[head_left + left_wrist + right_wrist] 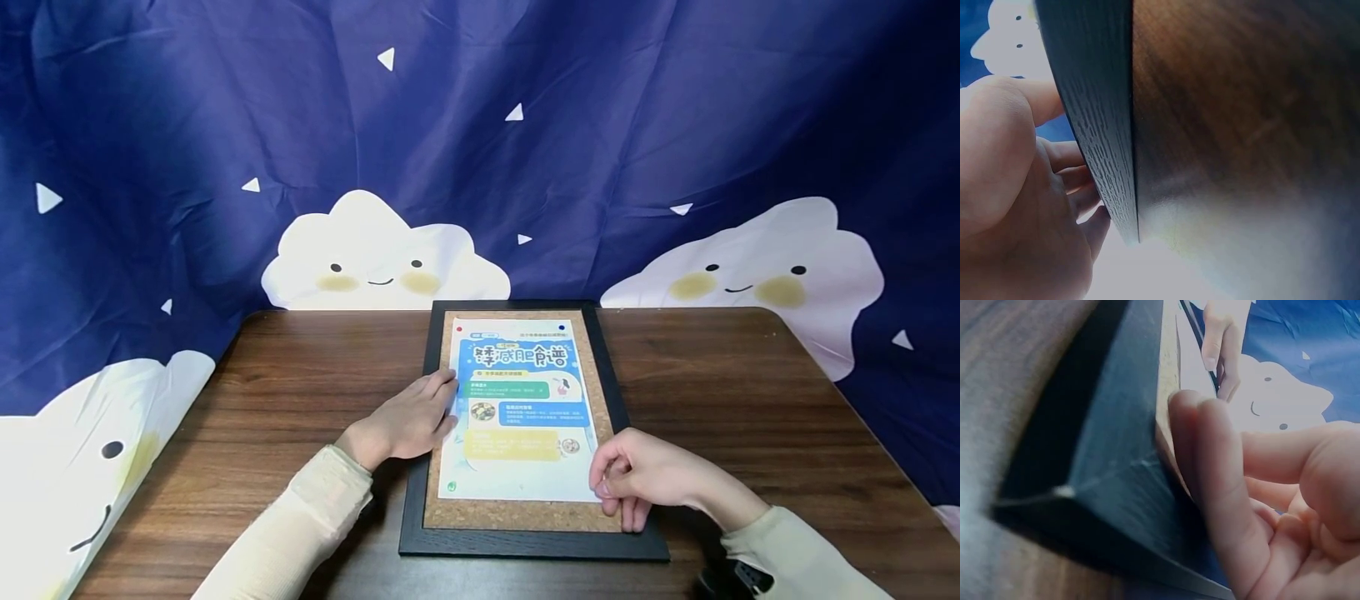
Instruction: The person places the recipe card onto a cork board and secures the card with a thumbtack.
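Observation:
A printed poster sheet point(525, 400) with blue, green and yellow blocks lies on a cork board point(517, 517) in a black frame point(532, 546). A red pin point(459, 329) and a blue pin point(562, 327) sit at its upper corners; a small green spot point(452, 486) marks the lower left. My left hand point(420, 417) rests across the frame's left side, fingertips on the sheet's edge. My right hand point(637, 475) is at the sheet's lower right corner, thumb and index tips close together. I cannot tell what is between them. Other right fingers point(1213, 444) reach down to the board's edge.
The brown wooden table point(750, 383) extends on both sides of the frame. Behind it hangs a dark blue curtain point(570, 167) with white clouds and triangles. A dark object point(738, 577) is beside the right sleeve at the near edge.

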A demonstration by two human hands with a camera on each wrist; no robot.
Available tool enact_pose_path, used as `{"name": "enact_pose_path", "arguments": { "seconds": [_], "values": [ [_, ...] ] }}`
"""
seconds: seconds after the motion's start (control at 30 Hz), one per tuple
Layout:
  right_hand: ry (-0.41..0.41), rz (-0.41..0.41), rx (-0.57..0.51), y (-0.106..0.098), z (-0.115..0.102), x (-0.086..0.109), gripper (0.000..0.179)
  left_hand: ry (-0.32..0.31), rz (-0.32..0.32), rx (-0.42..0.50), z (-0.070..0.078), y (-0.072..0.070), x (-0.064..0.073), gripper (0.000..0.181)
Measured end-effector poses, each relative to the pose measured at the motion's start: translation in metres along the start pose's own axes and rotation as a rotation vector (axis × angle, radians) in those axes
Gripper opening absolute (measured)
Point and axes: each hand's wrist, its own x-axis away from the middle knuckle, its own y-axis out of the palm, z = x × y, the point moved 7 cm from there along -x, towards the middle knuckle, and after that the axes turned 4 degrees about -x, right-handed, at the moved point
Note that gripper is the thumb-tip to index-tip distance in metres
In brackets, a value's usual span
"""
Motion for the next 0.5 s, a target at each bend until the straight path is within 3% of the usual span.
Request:
{"name": "enact_pose_path", "arguments": {
  "seconds": [0.2, 0.5],
  "values": [
    [0.022, -0.016, 0.062, -0.0007, -0.0033, -0.0050, 0.004, -0.001, 0.005, 0.007, 0.0000, 0.0000, 0.0011, 0.066],
    [0.046, -0.027, 0.160, -0.0045, -0.0069, -0.0063, 0.013, -0.001, 0.001, 0.013, 0.0006, 0.0006, 0.0016, 0.066]
  ]
}}
